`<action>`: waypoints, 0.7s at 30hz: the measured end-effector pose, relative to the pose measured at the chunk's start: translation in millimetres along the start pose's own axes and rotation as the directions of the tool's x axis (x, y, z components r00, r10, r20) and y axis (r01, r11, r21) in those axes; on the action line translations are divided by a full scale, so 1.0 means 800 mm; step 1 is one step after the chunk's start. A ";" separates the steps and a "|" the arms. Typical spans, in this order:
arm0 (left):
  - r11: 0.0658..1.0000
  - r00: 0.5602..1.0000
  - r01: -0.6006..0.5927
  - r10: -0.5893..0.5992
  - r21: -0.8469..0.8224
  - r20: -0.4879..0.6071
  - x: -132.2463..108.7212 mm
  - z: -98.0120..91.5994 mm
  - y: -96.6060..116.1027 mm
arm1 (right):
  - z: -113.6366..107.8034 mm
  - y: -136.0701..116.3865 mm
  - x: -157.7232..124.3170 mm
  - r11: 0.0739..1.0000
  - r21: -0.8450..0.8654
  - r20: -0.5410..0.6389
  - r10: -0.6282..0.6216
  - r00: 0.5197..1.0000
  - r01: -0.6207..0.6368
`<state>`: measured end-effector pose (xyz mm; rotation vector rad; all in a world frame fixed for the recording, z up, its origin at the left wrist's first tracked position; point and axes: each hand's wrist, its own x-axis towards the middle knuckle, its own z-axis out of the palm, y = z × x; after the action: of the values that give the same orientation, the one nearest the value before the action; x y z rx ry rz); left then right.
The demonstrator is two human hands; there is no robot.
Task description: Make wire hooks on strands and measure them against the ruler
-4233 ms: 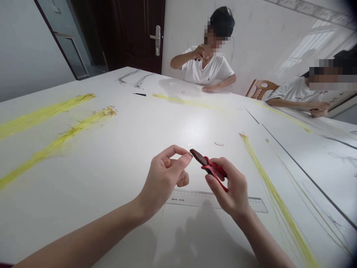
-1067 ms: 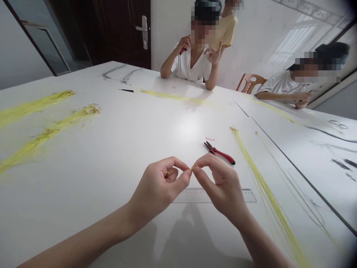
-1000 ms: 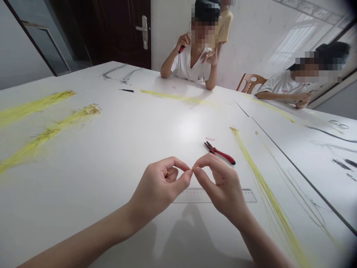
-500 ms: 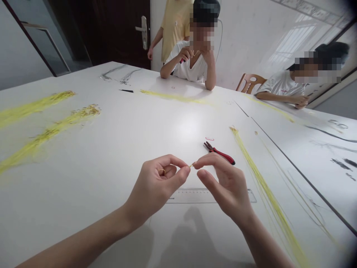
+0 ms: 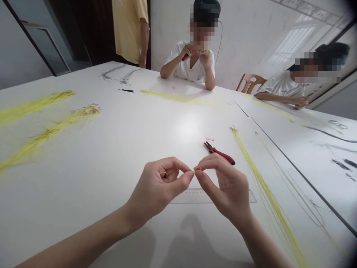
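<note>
Over the white table (image 5: 125, 149), my left hand (image 5: 161, 186) is closed, thumb and forefinger pinching a thin yellow strand (image 5: 194, 171). A yellow loop (image 5: 163, 174) shows among its curled fingers; whether it belongs to the same strand I cannot tell. My right hand (image 5: 227, 186) meets it tip to tip, its thumb and forefinger closed on the strand's small looped end. Just beyond the right fingers lie red-and-black pliers (image 5: 223, 154). Beneath both hands a clear ruler (image 5: 252, 196) rests on the tabletop, partly covered by them.
Right of my hands runs a bundle of yellow strands (image 5: 262, 182). Two thicker yellow bundles (image 5: 50, 132) lie at the left. Black tweezers (image 5: 126, 91) are farther back. Two people (image 5: 192, 70) in white sit across the table; a person in yellow (image 5: 129, 33) stands behind.
My right thumb and forefinger have closed on the strand's end, where they were apart before. My left fingertips have shifted slightly right. The standing person has moved left.
</note>
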<state>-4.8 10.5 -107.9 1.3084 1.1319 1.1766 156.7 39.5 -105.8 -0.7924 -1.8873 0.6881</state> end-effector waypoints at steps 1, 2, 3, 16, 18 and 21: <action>1.000 1.000 -0.010 0.010 0.010 0.001 0.000 0.000 -0.001 | 0.000 0.000 0.000 1.000 -0.002 -0.003 -0.003 1.000 0.003; 1.000 1.000 -0.014 0.014 0.017 0.001 0.000 0.000 -0.001 | 0.001 0.000 0.000 1.000 -0.006 -0.007 -0.008 1.000 0.008; 1.000 1.000 -0.012 0.012 0.020 0.000 0.000 0.000 -0.001 | 0.001 0.000 0.000 1.000 -0.013 -0.011 -0.013 1.000 0.013; 0.997 1.000 -0.004 0.007 -0.075 0.030 0.002 -0.010 0.000 | 0.001 0.001 -0.001 0.997 -0.082 -0.047 0.002 0.999 -0.006; 0.996 0.999 -0.049 0.051 -0.077 0.019 0.003 -0.012 -0.001 | 0.000 0.000 -0.001 0.997 -0.082 -0.058 0.006 0.998 -0.011; 0.990 0.989 -0.118 0.124 0.081 -0.076 0.003 -0.009 0.001 | 0.001 0.000 0.000 0.998 -0.069 -0.059 0.012 0.998 -0.016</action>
<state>-12.1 13.2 -106.9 1.4157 1.1794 1.2960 156.2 39.2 -106.2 -0.8612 -1.8627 0.6045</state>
